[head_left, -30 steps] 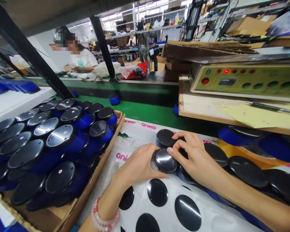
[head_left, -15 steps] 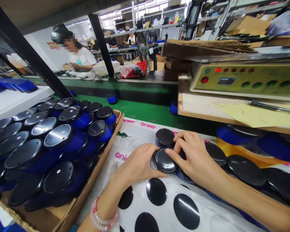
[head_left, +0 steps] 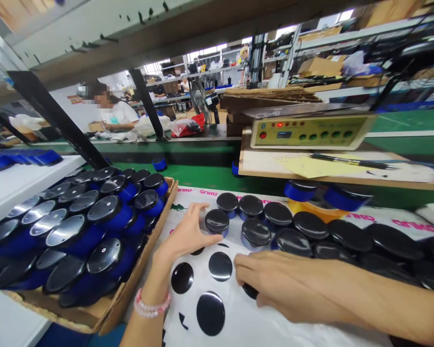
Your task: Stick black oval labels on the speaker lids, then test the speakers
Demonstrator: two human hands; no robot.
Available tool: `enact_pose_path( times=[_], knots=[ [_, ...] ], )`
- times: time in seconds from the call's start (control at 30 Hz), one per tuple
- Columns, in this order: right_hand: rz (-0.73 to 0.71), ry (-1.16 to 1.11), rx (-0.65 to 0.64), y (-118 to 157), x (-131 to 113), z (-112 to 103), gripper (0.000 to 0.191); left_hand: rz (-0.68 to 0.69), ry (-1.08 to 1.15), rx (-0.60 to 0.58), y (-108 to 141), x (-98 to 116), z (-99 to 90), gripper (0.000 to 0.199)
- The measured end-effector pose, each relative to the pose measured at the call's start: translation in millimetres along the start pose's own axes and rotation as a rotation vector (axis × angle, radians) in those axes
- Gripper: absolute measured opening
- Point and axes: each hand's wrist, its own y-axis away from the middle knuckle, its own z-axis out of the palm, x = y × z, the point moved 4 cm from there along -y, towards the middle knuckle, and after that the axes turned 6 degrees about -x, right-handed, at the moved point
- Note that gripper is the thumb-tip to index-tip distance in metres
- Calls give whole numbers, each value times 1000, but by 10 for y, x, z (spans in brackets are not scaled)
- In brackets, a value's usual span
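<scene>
My left hand [head_left: 186,231] is beside a black-topped round piece [head_left: 217,220], its thumb and fingers spread around the near-left side. My right hand [head_left: 267,284] is lower on the white sheet [head_left: 249,327], over a flat black disc [head_left: 251,291] that it partly covers. Its fingers are bent down and their tips are hidden, so any grip is unclear. Other flat black discs [head_left: 210,313] lie on the sheet. Rows of black-topped blue pieces [head_left: 256,232] stand behind and to the right of my right hand.
A cardboard tray [head_left: 162,212] at the left holds several blue pieces with black tops. A control box [head_left: 311,132] sits on a wooden board [head_left: 249,161] with yellow paper and a pen. A dark post [head_left: 146,103] rises behind. Across the bench is a person [head_left: 119,115].
My right hand has left the round piece and moved down over the sheet. My left hand has opened wider around the piece. The view has shifted, showing more of the rows at right.
</scene>
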Motion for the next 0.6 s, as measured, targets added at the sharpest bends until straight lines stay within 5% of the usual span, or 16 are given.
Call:
enact_pose_path(
  times=[0.1,0.23,0.43,0.6],
  knots=[
    [20,98,-31,-2,-63,136,40,-6,31,-107,193,183,110,28],
    [-8,133,-19,-83,-27,143,50,-11,92,-351,394,252,376,23],
    [-119,301,108,-137,-129,104,34,-115,90,-364,400,128,458,15],
    [-155,399,196,191,-264,66,19,-161,50,-340,442,87,483,15]
  ],
)
